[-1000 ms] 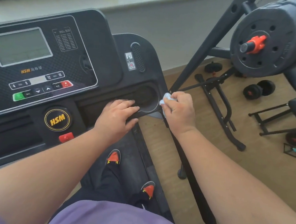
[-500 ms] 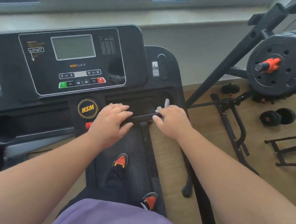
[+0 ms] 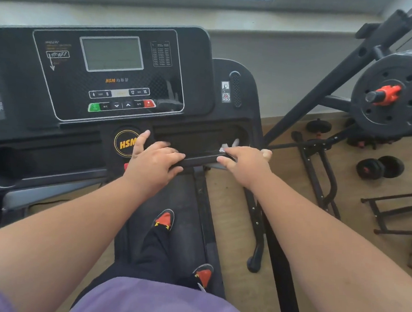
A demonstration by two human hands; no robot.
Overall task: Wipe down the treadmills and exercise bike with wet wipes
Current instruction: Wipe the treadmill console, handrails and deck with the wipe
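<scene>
At centre frame, the left hand (image 3: 154,163) rests with fingers spread flat on the front lip of the treadmill console (image 3: 122,77). Just to its right, the right hand (image 3: 246,163) presses a crumpled white wet wipe (image 3: 227,146) under its fingers into the console's right tray.

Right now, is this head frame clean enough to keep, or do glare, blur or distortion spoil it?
Head view: usable; even daylight, soft glare on the treadmill console, small print there blurred, wide-angle bending at the edges; the wipe under the right hand is mostly hidden.
</scene>
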